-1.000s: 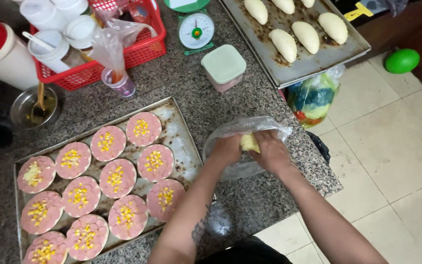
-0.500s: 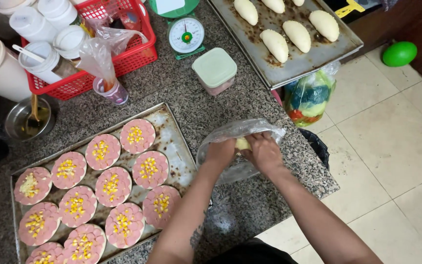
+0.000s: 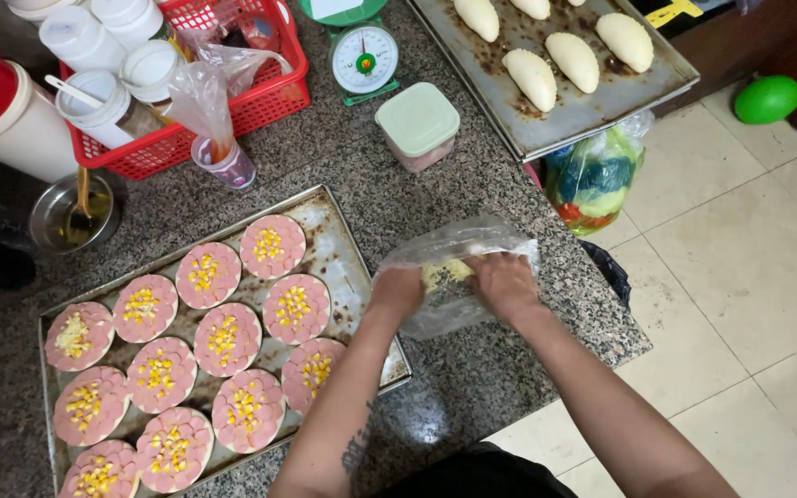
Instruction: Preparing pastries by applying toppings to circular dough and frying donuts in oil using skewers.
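A clear plastic bag point(image 3: 454, 242) of pale yellow shredded filling point(image 3: 445, 273) lies on the speckled granite counter point(image 3: 472, 369). My left hand point(image 3: 397, 291) grips the bag's left side. My right hand point(image 3: 504, 284) is inside the bag's mouth, fingers curled in the filling. Just left of the bag a metal baking tray point(image 3: 343, 238) carries several round pink dough discs point(image 3: 297, 308) topped with yellow corn.
A second tray point(image 3: 592, 111) of oval buns sits at the top right. A green kitchen scale point(image 3: 365, 57), a lidded tub point(image 3: 417, 124), a red basket point(image 3: 260, 101) of bottles and a small metal bowl point(image 3: 72, 214) stand behind. Tiled floor lies to the right.
Both hands stay at the bag, kneading around in the filling; the view has shifted slightly down and left.
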